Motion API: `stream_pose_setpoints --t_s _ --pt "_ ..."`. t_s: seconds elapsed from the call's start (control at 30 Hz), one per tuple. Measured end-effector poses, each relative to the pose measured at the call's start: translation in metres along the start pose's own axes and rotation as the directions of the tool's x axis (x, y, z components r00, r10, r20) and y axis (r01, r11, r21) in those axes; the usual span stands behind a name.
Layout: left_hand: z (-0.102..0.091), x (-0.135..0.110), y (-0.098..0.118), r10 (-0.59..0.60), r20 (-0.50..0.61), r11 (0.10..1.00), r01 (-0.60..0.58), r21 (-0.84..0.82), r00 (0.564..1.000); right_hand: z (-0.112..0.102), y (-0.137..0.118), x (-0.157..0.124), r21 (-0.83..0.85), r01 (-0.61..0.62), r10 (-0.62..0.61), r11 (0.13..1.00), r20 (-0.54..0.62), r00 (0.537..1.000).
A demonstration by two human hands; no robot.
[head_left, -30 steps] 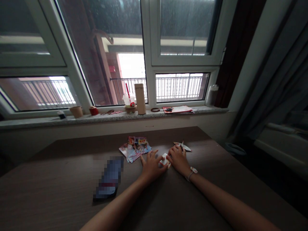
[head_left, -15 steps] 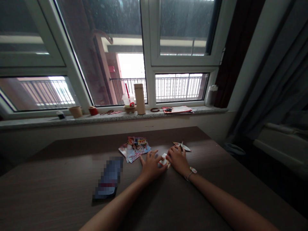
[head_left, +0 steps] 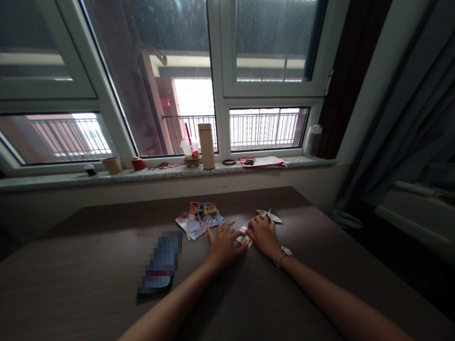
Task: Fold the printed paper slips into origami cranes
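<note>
A small piece of folded paper (head_left: 243,233), white with red and yellow print, lies on the table between my hands. The thumb and index finger of my left hand (head_left: 224,245) hold its left and near side, while the other fingers are spread over the tabletop. My right hand (head_left: 262,235) has its fingers curled together, with the tips on the paper's right edge. Part of the paper is hidden under my fingers. Just beyond the right hand sits a folded paper crane (head_left: 270,216) with pointed wings, partly covered by that hand.
A fanned pile of printed paper sheets (head_left: 204,221) lies beyond my left hand. A blurred-out dark blue object (head_left: 160,263) rests on the table (head_left: 88,265) at left. The windowsill (head_left: 159,176) bears a beige flask (head_left: 206,147), cups, scissors (head_left: 249,162) and papers.
</note>
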State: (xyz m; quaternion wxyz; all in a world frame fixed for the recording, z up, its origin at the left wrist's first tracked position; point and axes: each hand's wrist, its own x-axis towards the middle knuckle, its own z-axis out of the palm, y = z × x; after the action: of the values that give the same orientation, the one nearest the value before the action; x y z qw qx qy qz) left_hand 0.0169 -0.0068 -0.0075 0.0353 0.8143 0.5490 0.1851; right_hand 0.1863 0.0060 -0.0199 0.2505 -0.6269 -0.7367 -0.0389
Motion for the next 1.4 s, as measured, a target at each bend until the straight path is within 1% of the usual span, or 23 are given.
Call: stream_pose_setpoints --t_s 0.17,0.27,0.33,0.47,0.63,0.83,1.0,1.23,1.33,1.4 --pt "-0.001 -0.001 0.000 0.036 -0.030 0.999 -0.035 0.028 0.999 -0.003 0.005 0.000 0.087 -0.002 0.001 0.996 0.003 1.000" --pt "-0.002 -0.001 0.001 0.038 -0.033 0.999 -0.037 0.028 0.999 -0.006 0.013 -0.003 0.166 0.003 0.003 0.986 -0.032 0.999" --pt "-0.002 -0.001 0.001 0.036 -0.026 0.999 -0.035 0.023 0.999 -0.009 0.018 -0.007 0.183 0.035 -0.023 0.982 -0.068 0.997" --pt "-0.001 -0.002 0.001 0.025 -0.024 1.000 -0.025 0.015 0.999 -0.015 0.025 -0.013 0.172 0.087 -0.079 0.981 -0.053 0.995" --pt "0.000 -0.002 0.001 0.024 -0.030 1.000 -0.024 0.018 0.999 -0.018 0.022 -0.015 0.130 0.128 -0.119 0.983 -0.078 0.990" --pt "0.002 -0.001 0.000 0.023 -0.036 1.000 -0.023 0.002 0.999 -0.019 0.021 -0.016 0.104 0.127 -0.119 0.986 -0.083 0.989" --pt "0.003 -0.002 -0.001 0.021 -0.039 1.000 -0.021 -0.001 0.999 -0.020 0.018 -0.016 0.040 0.144 -0.141 0.989 -0.079 0.987" --pt "0.001 -0.002 0.000 0.016 -0.021 1.000 -0.016 0.000 1.000 -0.020 0.014 -0.015 -0.031 0.124 -0.125 0.992 -0.050 0.991" --pt "0.001 -0.002 -0.001 0.016 -0.022 1.000 -0.016 0.001 1.000 -0.020 0.014 -0.014 -0.014 0.124 -0.125 0.992 -0.051 0.991" --pt "0.001 -0.002 -0.001 0.019 -0.021 1.000 -0.019 0.005 1.000 -0.019 0.016 -0.014 0.028 0.103 -0.102 0.994 -0.049 0.994"
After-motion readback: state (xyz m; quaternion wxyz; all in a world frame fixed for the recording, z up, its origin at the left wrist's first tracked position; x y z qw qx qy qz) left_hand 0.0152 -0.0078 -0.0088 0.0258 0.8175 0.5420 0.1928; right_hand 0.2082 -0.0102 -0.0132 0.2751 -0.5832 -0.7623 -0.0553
